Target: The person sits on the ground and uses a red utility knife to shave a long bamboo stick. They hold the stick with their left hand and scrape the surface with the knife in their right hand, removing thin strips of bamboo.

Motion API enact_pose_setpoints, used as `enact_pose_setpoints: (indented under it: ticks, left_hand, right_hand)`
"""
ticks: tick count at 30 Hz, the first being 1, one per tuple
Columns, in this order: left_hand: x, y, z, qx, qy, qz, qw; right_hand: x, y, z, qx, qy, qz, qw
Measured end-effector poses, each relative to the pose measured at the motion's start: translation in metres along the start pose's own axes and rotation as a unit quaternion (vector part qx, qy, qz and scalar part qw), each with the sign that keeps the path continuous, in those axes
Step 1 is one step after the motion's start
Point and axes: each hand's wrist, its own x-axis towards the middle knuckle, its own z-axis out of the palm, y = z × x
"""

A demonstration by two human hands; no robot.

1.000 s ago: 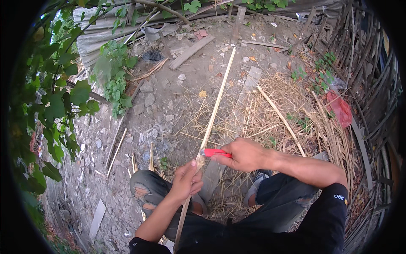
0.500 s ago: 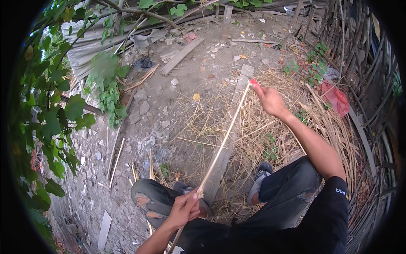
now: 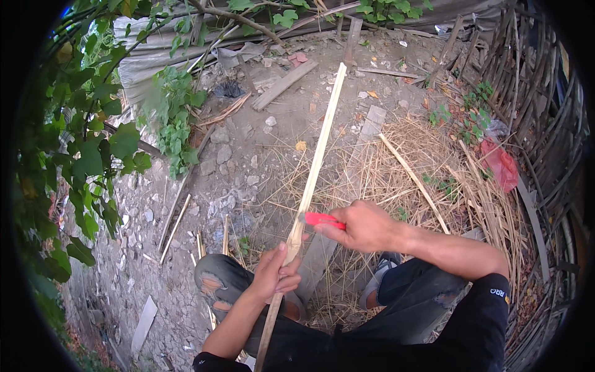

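Observation:
A long pale bamboo strip (image 3: 323, 142) runs from my lap up toward the far ground, slanting slightly right. My left hand (image 3: 273, 276) is closed around its lower part, just below a thicker joint. In my right hand (image 3: 372, 228) is a red utility knife (image 3: 325, 221), its tip against the strip's right side a little above that joint. Blade detail is too small to make out. Beneath the strip, a worn wooden plank (image 3: 370, 127) lies on the ground between my feet, partly covered by thin shavings (image 3: 396, 158).
Another pale strip (image 3: 412, 173) lies across the shavings at right. A red plastic bag (image 3: 501, 166) rests near the stick fence (image 3: 545, 93). Leafy vines (image 3: 87, 155) hang at left. A short board (image 3: 285, 85) lies farther off among stones.
My right hand with the knife has come from the strip's far end back toward my left hand. The strip now points farther away, its far end free.

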Motion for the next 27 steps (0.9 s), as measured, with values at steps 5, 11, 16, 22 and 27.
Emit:
enact_pose_setpoints:
  ticks: [5, 11, 16, 22, 27]
  left_hand:
    - [0.004, -0.001, 0.001, 0.011, 0.065, -0.007, 0.998]
    - [0.002, 0.003, 0.005, 0.047, 0.047, -0.020, 0.998]
    - [0.001, 0.012, 0.001, 0.059, 0.041, -0.026, 0.997]
    - [-0.002, 0.011, -0.001, 0.048, 0.040, -0.023, 0.998]
    - [-0.023, -0.012, -0.005, 0.025, 0.037, -0.078, 0.996]
  right_hand:
    - [0.007, -0.004, 0.016, -0.012, -0.030, -0.006, 0.999]
    - [0.009, 0.016, 0.019, -0.074, 0.010, -0.005, 0.997]
    - [0.013, 0.016, 0.015, -0.070, 0.059, -0.030, 0.995]
    - [0.022, 0.014, 0.009, -0.096, 0.049, -0.012, 0.994]
    - [0.046, 0.072, -0.015, -0.041, 0.123, 0.142, 0.981]
